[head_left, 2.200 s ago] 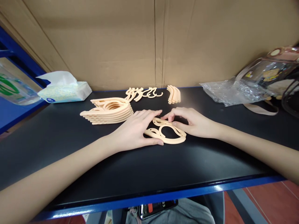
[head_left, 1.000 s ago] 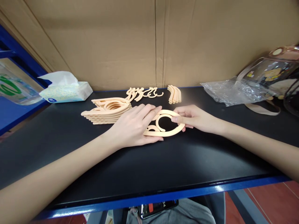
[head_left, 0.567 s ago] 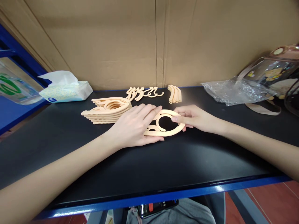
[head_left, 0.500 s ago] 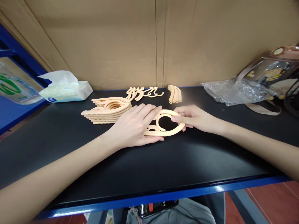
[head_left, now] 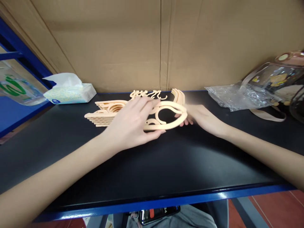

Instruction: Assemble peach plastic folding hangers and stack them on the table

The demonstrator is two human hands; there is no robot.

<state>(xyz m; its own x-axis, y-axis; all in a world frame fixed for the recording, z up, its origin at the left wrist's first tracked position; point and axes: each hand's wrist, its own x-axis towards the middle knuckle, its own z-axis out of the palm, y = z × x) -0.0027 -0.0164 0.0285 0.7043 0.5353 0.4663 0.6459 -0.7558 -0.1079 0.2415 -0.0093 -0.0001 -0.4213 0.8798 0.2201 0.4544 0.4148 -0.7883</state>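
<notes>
A cream plastic folding hanger (head_left: 169,126), with rounded loops, is raised slightly above the black tabletop. My left hand (head_left: 133,122) is closed around its left part, fingers over the top and thumb along the near edge. At the hanger's right end is my right hand (head_left: 201,117), partly blurred; its fingers show apart behind the tip and its thumb is not on the loop. Beyond my left hand lies a stack of similar hanger pieces (head_left: 99,117). Behind it are several loose hooks (head_left: 154,94), and curved cream pieces (head_left: 178,95) lie near the back.
A tissue pack (head_left: 71,93) stands at the back left, beside a clear bottle (head_left: 21,87). To the right are a crumpled plastic bag (head_left: 235,95) and a transparent bag (head_left: 273,77) with a strap. A phone (head_left: 159,213) rests on my lap below the blue table edge (head_left: 166,202).
The hanger has risen a little in my left hand, its right end tilting up. My right thumb has come off the loop, and the right hand has shifted slightly toward the back.
</notes>
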